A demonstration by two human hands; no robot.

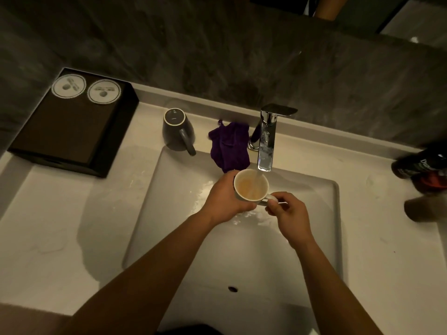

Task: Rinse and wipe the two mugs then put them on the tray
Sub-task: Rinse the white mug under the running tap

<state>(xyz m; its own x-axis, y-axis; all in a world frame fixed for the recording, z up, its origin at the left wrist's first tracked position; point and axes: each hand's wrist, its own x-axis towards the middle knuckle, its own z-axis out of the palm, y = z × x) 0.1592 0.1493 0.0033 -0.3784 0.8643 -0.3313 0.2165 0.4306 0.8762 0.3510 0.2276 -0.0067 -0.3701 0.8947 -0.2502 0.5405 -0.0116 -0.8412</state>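
A white mug is held upright over the sink under the running faucet, and water streams into it. My left hand wraps round the mug's body. The handle is pinched by my right hand. A second, dark mug stands upside down on the counter behind the sink's left corner. A purple cloth lies crumpled between that mug and the faucet. The black tray sits at the far left with two round paper coasters on it.
Dark bottles and a small brown object stand at the right edge of the counter. A wet patch spreads on the counter left of the sink. A dark stone wall rises behind the faucet.
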